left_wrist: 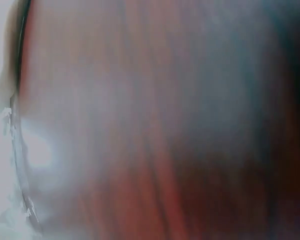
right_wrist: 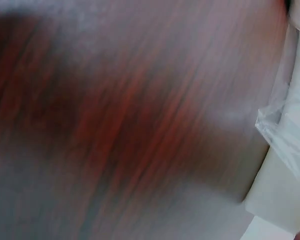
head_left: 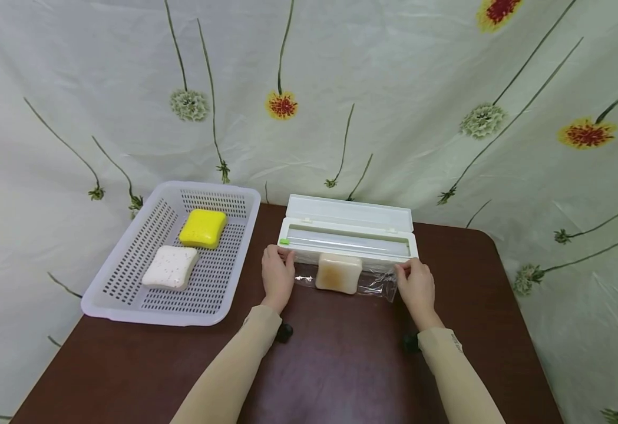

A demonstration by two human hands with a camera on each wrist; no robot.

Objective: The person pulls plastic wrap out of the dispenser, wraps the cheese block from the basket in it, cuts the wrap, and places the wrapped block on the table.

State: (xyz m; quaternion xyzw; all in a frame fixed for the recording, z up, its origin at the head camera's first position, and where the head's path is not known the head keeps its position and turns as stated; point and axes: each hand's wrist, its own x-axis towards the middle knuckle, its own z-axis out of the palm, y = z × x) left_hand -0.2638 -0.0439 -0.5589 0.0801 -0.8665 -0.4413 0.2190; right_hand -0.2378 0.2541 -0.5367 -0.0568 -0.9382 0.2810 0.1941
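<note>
A white cling film dispenser [head_left: 349, 213] stands with its lid up, its roll [head_left: 340, 240] showing inside. Clear cling film [head_left: 377, 284] reaches from its front edge towards me, some of it lying around a cream block with a browned patch [head_left: 339, 274], shaped like a toast slice. My left hand [head_left: 278, 275] pinches the film at its left side, close by the dispenser's front corner. At the opposite side, my right hand [head_left: 417, 291] pinches the film between thumb and fingers. The right wrist view catches a loose film fold [right_wrist: 277, 127] against the white dispenser [right_wrist: 275, 200].
On the left stands a pale perforated basket [head_left: 224, 300] holding a yellow block [head_left: 203, 228] and a speckled white block [head_left: 171, 268]. A green slider [head_left: 284, 241] sits on the dispenser's left end. Flowered cloth [head_left: 340, 76] hangs behind the dark wooden table [head_left: 340, 359].
</note>
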